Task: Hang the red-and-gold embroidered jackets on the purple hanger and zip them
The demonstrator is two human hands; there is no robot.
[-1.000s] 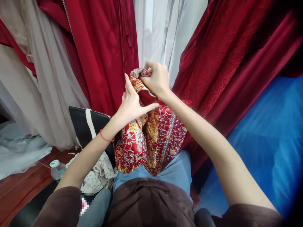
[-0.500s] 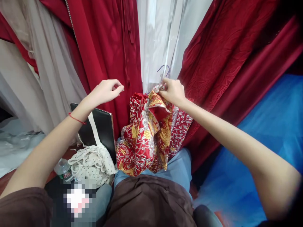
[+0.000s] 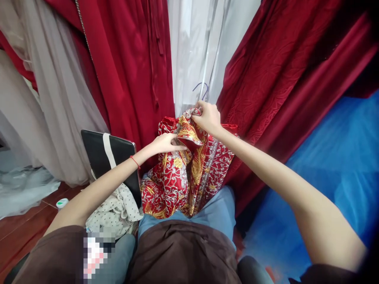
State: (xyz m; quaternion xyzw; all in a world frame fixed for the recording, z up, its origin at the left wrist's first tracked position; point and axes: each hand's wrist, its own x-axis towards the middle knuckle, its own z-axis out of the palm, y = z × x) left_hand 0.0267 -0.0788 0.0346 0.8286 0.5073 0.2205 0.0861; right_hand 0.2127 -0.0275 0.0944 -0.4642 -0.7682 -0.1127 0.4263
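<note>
In the middle of the frame, the right hand [image 3: 209,118] pinches the top of the red cloth [image 3: 177,181], so it hangs down. The left hand [image 3: 164,144] curls its fingers on a fold.

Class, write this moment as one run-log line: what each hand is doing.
left hand: pinches embroidered red garment, mid fold | right hand: grips its top edge | garment: hangs onto lap
</note>
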